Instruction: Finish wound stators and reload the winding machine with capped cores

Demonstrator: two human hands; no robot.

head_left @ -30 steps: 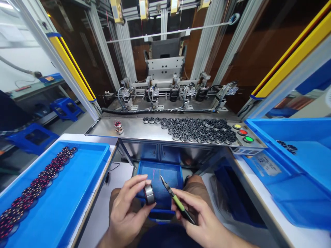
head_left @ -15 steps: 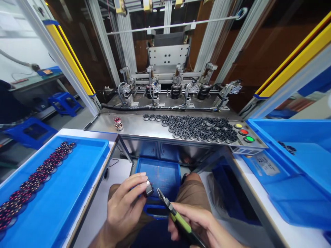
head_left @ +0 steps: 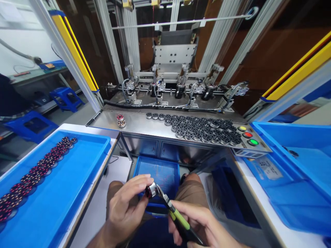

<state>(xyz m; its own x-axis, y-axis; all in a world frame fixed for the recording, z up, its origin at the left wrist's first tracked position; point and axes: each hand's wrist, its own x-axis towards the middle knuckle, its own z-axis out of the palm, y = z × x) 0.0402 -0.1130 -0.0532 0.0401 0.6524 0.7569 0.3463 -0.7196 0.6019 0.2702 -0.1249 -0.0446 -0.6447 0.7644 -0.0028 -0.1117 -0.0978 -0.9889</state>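
Note:
Between its thumb and fingertips, my left hand (head_left: 126, 203) pinches a motor stator (head_left: 151, 190), a small silver ring with dark and reddish windings on its left side. My right hand (head_left: 193, 222) is closed round the green and black handles of a pair of cutting pliers (head_left: 178, 218). The pliers' pointed jaws are right at the stator's silver edge; whether they touch it I cannot tell. Both hands are above my lap, over a blue crate (head_left: 157, 168) on the floor. Two red and copper wound stators (head_left: 120, 121) stand stacked on the metal bench.
Rows of black stators (head_left: 199, 127) cover the right of the metal bench (head_left: 141, 125), beside yellow, red and green buttons (head_left: 247, 135). A blue tray (head_left: 85, 155) at left holds wound stators (head_left: 38, 170). At right stands a blue bin (head_left: 292, 182). Winding machinery (head_left: 178, 89) lies behind.
My left hand has turned the stator so its silver side faces the pliers. The gap between the plier jaws and the stator has closed up. The view has shifted slightly.

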